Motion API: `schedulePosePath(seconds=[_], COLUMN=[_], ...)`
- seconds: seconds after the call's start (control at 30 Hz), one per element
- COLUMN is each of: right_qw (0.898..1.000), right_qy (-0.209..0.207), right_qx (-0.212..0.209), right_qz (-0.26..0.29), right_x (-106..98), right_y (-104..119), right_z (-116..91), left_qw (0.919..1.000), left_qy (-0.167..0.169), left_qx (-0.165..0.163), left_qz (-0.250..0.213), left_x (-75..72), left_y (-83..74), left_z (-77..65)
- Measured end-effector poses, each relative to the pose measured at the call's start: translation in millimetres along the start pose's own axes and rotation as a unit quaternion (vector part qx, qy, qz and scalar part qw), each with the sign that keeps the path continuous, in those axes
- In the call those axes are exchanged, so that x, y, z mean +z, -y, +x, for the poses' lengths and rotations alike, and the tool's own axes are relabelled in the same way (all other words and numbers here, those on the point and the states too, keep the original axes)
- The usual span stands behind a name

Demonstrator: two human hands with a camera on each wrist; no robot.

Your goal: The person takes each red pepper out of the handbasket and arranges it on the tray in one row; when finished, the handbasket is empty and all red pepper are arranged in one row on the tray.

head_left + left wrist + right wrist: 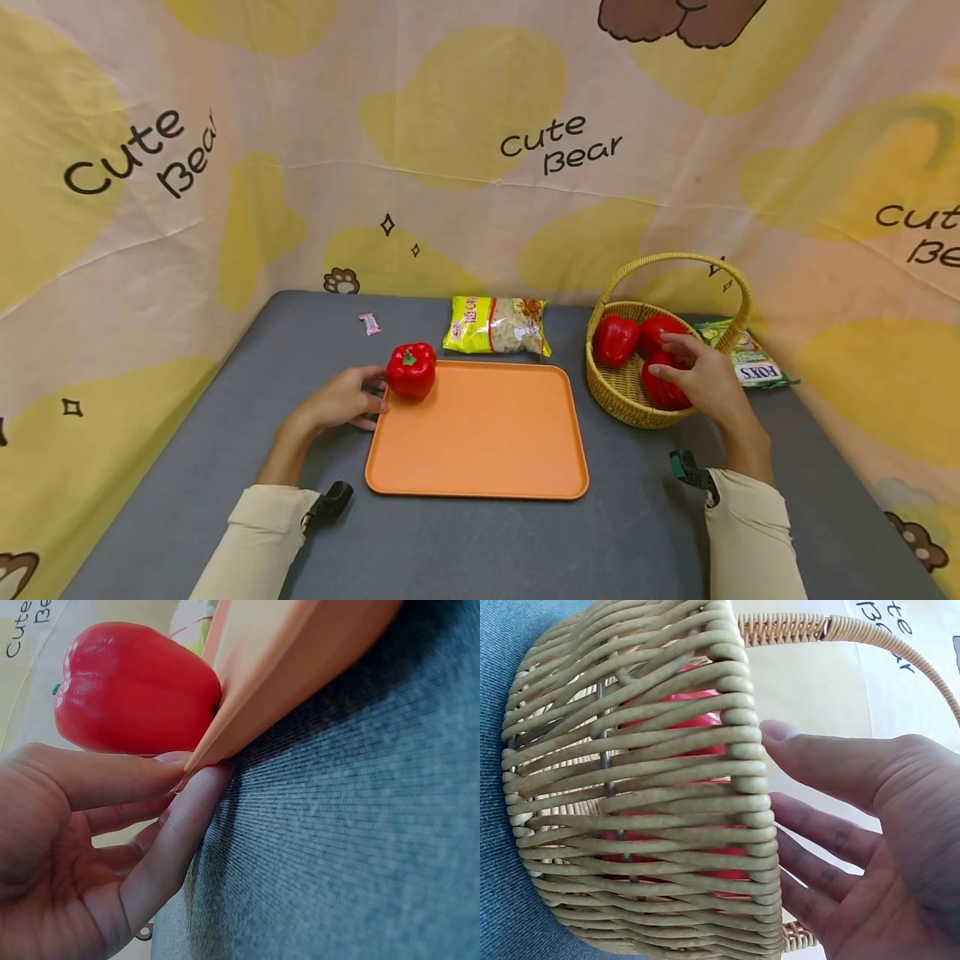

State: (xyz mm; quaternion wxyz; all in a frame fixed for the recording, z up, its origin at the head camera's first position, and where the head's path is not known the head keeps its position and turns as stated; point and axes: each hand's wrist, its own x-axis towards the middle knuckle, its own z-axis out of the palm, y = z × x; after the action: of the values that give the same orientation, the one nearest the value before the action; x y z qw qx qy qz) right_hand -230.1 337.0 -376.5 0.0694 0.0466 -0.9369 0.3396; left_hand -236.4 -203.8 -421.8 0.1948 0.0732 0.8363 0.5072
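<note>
My left hand [339,402] is at the left edge of an orange tray [480,433]. In the left wrist view, thumb and finger pinch the tray's rim [247,697]. Beside that thumb, a red bell pepper [411,372] sits upright in the tray's far left corner, green stem up. Over a wicker basket [617,402] hangs my right hand [708,382], fingers spread and reaching inside the rim. Three red bell peppers lie in the basket; the nearest pepper [660,385] is under this hand. The basket wall [660,787] hides the fingertips, so contact with the pepper cannot be told.
A yellow snack bag [497,325] lies behind the tray, and a small pink wrapped candy [370,323] is at the back left. Partly behind the basket lies a green packet [753,358]. The basket's tall handle [678,257] arches over it. Patterned cloth hangs around the grey table.
</note>
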Motion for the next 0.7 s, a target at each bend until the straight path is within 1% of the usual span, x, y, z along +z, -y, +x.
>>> schedulePosePath(seconds=[0.07, 0.23, 0.33, 0.47, 0.7], right_qw=[1.000, 1.000, 1.000, 1.000, 1.000], right_qy=[0.003, 0.002, 0.005, 0.005, 0.013], right_qx=[0.002, -0.011, -0.017, -0.012, 0.006], right_qz=[-0.003, -0.003, 0.007, 0.009, -0.018], right_x=[0.4, 3.1, 4.8, 5.4, 5.4], right_y=[-1.0, -1.7, 0.5, 2.6, -0.4], right_z=[0.2, 1.8, 3.0, 3.9, 4.4], left_qw=[1.0000, 1.0000, 1.0000, 1.0000, 1.0000], left_qy=[0.001, 0.000, -0.001, -0.001, -0.002], left_qx=[0.000, 0.000, 0.000, 0.000, -0.001], left_qz=[0.000, 0.002, 0.003, 0.004, 0.007], left_x=[-0.1, 0.1, 0.3, 0.0, -0.2], left_y=[0.2, 0.9, 1.6, 1.5, 0.3], left_z=[0.1, 0.9, 1.6, 1.6, -0.4])
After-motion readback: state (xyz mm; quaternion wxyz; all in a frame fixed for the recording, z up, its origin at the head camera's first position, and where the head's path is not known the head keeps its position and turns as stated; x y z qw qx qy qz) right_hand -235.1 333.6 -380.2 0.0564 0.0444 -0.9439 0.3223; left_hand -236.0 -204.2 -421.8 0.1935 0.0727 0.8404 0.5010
